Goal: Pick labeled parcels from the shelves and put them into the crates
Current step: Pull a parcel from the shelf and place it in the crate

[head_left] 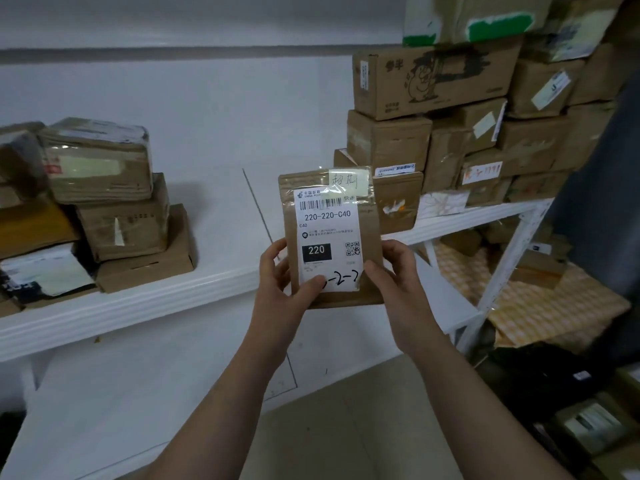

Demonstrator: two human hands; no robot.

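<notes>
**In front of the shelf, one labeled parcel held in both hands**

Closest to us, over the grey floor (346, 417), our two forearms reach forward and meet on a flat brown parcel (332, 237). We hold it upright, in the air, just before the front edge of the white shelf (138, 303). Our left hand (284, 275) grips its lower left edge, thumb (313, 282) pressed on the bottom of the white label (327, 220). Our right hand (394, 271) grips the lower right edge, thumb (372, 271) lying beside the label's corner. The hands are apart, the parcel's width between them.

The label faces us. It reads 220-220-C40, with a barcode above, a black 220 block and a QR code below, and handwritten digits at the bottom. A pale yellow note (348, 183) with handwriting is taped at the parcel's top right corner.

Behind the parcel, a pile of taped cardboard boxes (124, 230) sits at the shelf's left end. At the right end, a taller stack of boxes (433, 133) climbs out of view. Below that stack, a lower shelf holds an orange-patterned packet (540, 306). Farthest back stands the white wall (207, 116).
</notes>
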